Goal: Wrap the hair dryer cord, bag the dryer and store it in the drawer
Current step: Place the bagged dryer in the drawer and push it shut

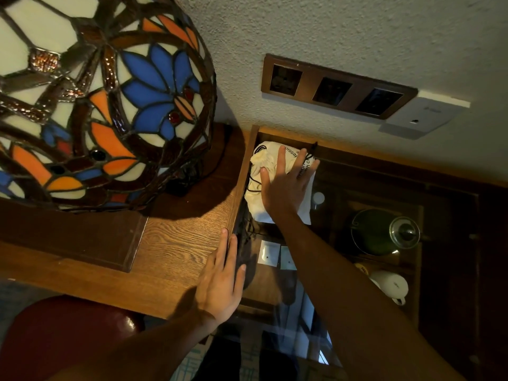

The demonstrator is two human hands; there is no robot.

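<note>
A white drawstring bag (259, 160) with black lettering lies at the far end of the open wooden drawer (242, 171), its gathered neck toward the left. The dryer itself is hidden inside the bag. My right hand (286, 180) lies flat on top of the bag with the fingers spread. A thin black cord (254, 185) trails beside the bag. My left hand (222, 279) rests flat and open on the desk top at the drawer's left edge.
A large stained-glass lamp (96, 100) stands on the wooden desk (176, 243) at the left. A three-socket wall plate (335, 89) is on the wall behind. A kettle (384, 232) and a white cup (390, 284) sit at the right. A red chair seat (68, 334) is below left.
</note>
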